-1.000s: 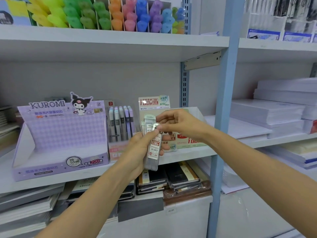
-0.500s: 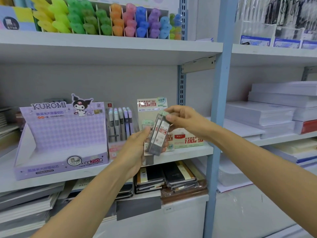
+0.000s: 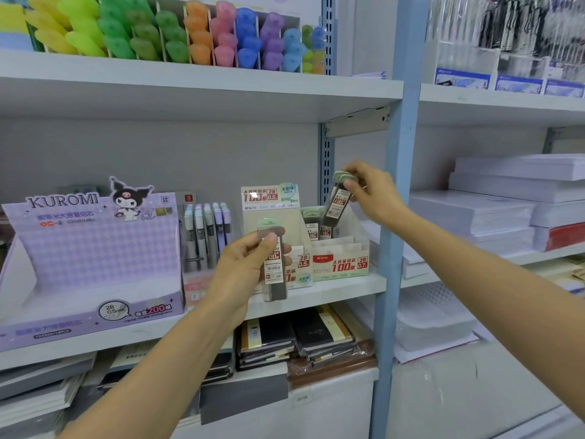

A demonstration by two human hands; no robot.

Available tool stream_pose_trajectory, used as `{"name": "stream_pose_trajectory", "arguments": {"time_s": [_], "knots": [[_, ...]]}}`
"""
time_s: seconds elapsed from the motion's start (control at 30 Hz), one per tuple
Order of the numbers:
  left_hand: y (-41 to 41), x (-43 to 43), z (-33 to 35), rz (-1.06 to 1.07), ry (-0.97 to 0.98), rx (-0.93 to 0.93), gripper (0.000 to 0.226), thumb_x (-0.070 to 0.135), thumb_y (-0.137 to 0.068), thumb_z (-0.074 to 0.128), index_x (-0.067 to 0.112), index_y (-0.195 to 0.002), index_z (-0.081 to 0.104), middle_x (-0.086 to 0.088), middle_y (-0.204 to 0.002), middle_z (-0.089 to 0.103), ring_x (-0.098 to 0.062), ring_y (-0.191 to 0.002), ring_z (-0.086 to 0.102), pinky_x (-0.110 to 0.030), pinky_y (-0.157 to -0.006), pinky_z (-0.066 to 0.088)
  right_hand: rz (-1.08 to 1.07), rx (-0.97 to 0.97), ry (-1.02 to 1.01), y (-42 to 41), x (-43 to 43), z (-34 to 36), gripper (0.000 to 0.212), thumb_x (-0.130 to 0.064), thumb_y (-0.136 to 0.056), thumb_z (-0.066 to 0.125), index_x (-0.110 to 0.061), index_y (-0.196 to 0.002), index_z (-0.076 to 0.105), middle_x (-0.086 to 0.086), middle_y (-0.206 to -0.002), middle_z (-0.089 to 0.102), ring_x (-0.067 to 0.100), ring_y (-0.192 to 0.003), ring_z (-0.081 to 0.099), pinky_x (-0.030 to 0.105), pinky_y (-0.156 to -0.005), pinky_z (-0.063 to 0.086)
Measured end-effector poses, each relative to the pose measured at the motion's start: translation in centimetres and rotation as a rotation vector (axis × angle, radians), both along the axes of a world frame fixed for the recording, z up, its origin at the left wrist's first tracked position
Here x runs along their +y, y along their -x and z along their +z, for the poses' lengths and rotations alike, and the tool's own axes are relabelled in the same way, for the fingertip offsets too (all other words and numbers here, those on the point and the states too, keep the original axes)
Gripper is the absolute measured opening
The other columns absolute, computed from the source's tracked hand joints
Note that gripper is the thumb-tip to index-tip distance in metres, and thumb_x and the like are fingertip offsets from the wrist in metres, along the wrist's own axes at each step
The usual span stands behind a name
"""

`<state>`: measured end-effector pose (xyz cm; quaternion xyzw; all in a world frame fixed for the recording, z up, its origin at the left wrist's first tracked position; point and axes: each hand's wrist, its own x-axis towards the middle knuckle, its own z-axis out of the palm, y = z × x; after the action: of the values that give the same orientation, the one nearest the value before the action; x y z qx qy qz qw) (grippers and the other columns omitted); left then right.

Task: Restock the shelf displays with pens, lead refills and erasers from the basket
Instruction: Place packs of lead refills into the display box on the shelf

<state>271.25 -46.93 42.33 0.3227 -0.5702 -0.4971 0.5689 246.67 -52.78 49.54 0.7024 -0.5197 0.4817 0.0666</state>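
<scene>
At the middle shelf, right end: lead refill cases, a thin stack with pale green caps, tilted above the 0.7 display box, lower ends just over the standing cases in its back row.
Count in the stack: two caps show; whether there are more cannot be told.
Right hand: thumb and fingers pinch the stack just below the caps; the other fingers curl behind it, hidden.
Second refill case: upright, clear of the shelf, in front of the 0.5 display box; top of the label covered by the thumb; one case or several, cannot tell.
Left hand: wrapped round the second refill case, thumb across its front, fingertips showing at its right edge.
0.5 display box, front: mostly hidden behind the left hand; header card reads "2B 0.5".
Middle shelf: carries both boxes side by side, touching.
Pastel tubes: upright in a pink tray left of the 0.5 display box; kind hard to make out.
Kuromi display box: purple, far left, its left edge cut off.
Upper shelf: coloured highlighters, tops cut off by the frame.
Lower shelf: wrapped notebooks, partly hidden by the left forearm.
Blue post: just right of the right hand; paper reams stacked beyond it.
</scene>
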Motion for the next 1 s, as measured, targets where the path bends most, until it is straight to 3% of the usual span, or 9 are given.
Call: {"name": "stream_pose_trajectory", "arguments": {"time_s": [0.1, 0.27, 0.4, 0.6, 0.73, 0.9, 1.0], "knots": [[-0.1, -0.1, 0.0, -0.006, -0.018, 0.02, 0.022, 0.017, -0.094, 0.058, 0.014, -0.115, 0.067, -0.005, -0.091, 0.077, -0.019, -0.082, 0.074, -0.022, -0.062, 0.057, 0.003, 0.025, -0.033, -0.5, -1.4, -1.1, 0.021, -0.014, -0.099, 0.05, -0.013, -0.118, 0.058, 0.002, -0.098, 0.065, 0.02, -0.087, 0.065, 0.026, -0.073, 0.052], [-0.1, -0.5, -0.1, -0.014, -0.052, 0.017, 0.02, 0.013, -0.096, 0.056, 0.014, -0.113, 0.066, -0.006, -0.089, 0.077, -0.02, -0.082, 0.074, -0.023, -0.062, 0.057, -0.008, 0.044, -0.036, -1.0, -2.6, -1.8, 0.025, -0.014, -0.1, 0.049, -0.012, -0.122, 0.059, 0.007, -0.108, 0.067, 0.021, -0.094, 0.062, 0.04, -0.084, 0.054], [-0.1, -0.8, 0.0, -0.029, -0.056, 0.016, 0.022, 0.007, -0.096, 0.054, 0.015, -0.114, 0.066, -0.006, -0.09, 0.077, -0.019, -0.082, 0.074, -0.022, -0.061, 0.057, -0.023, -0.003, 0.008, -0.1, -2.7, -0.9, 0.024, -0.014, -0.1, 0.049, -0.012, -0.122, 0.058, 0.004, -0.102, 0.065, 0.021, -0.091, 0.062, 0.038, -0.083, 0.054], [0.5, -0.9, 0.2, -0.032, -0.043, 0.014, 0.021, 0.006, -0.096, 0.054, 0.014, -0.112, 0.065, -0.004, -0.09, 0.077, -0.018, -0.082, 0.074, -0.022, -0.061, 0.057, -0.019, 0.041, -0.045, -0.2, -3.1, -1.7, 0.028, -0.011, -0.099, 0.049, -0.012, -0.126, 0.057, 0.008, -0.112, 0.066, 0.017, -0.094, 0.058, 0.027, -0.079, 0.047], [0.7, -0.6, 0.1, -0.038, -0.045, 0.004, 0.021, 0.005, -0.096, 0.054, 0.016, -0.11, 0.065, -0.003, -0.089, 0.077, -0.016, -0.082, 0.074, -0.021, -0.06, 0.056, -0.011, 0.044, -0.074, -0.4, -3.3, -2.0, 0.03, -0.01, -0.099, 0.05, -0.012, -0.127, 0.059, 0.008, -0.118, 0.066, 0.022, -0.106, 0.061, 0.033, -0.089, 0.05], [0.8, -0.7, 0.1, -0.029, -0.045, -0.001, 0.02, 0.005, -0.093, 0.059, 0.016, -0.109, 0.066, -0.003, -0.091, 0.077, -0.016, -0.084, 0.074, -0.021, -0.062, 0.057, 0.019, 0.089, -0.201, -0.6, -3.3, -2.6, 0.032, -0.009, -0.095, 0.056, -0.011, -0.127, 0.059, 0.007, -0.121, 0.065, 0.02, -0.11, 0.059, 0.026, -0.092, 0.045], [1.1, -0.8, 0.1, -0.002, -0.036, -0.021, 0.022, 0.007, -0.089, 0.064, 0.011, -0.111, 0.063, -0.005, -0.091, 0.077, -0.018, -0.085, 0.074, -0.029, -0.069, 0.06, 0.012, 0.031, -0.099, -1.1, -2.2, -2.0, 0.034, -0.015, -0.096, 0.057, -0.012, -0.129, 0.057, 0.004, -0.126, 0.062, 0.014, -0.112, 0.057, 0.029, -0.101, 0.045]]}}
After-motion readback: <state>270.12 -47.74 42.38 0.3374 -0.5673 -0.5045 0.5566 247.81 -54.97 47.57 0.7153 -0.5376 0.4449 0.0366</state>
